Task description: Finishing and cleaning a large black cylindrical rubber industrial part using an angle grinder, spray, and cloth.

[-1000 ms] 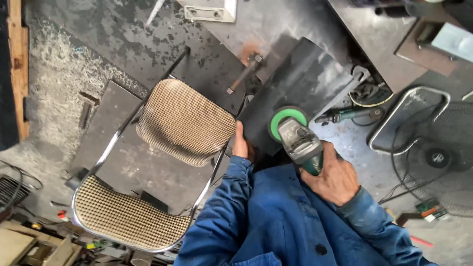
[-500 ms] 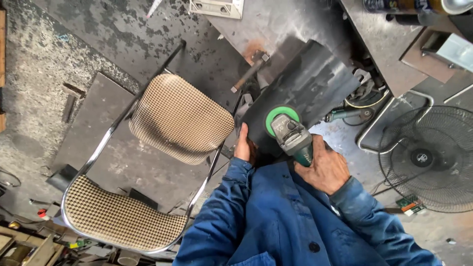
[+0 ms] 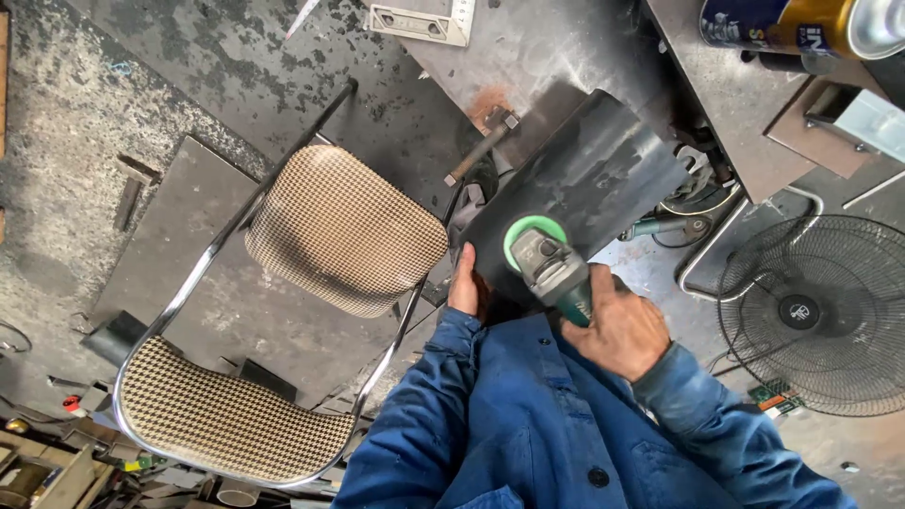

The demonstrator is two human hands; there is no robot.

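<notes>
Since the earlier frame, view shifted right: more of the fan (image 3: 818, 316) now visible. I note right hand (image 3: 617, 330) closed around the green grinder (image 3: 551, 269), disc resting on the dark metal sheet (image 3: 584, 179). Left hand (image 3: 464, 285) grips the sheet's near edge, beside the checkered chair (image 3: 344, 226).

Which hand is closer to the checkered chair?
Left. The left hand holds the dark metal sheet edge right beside the chair; the right hand grips the grinder, farther away.
</notes>
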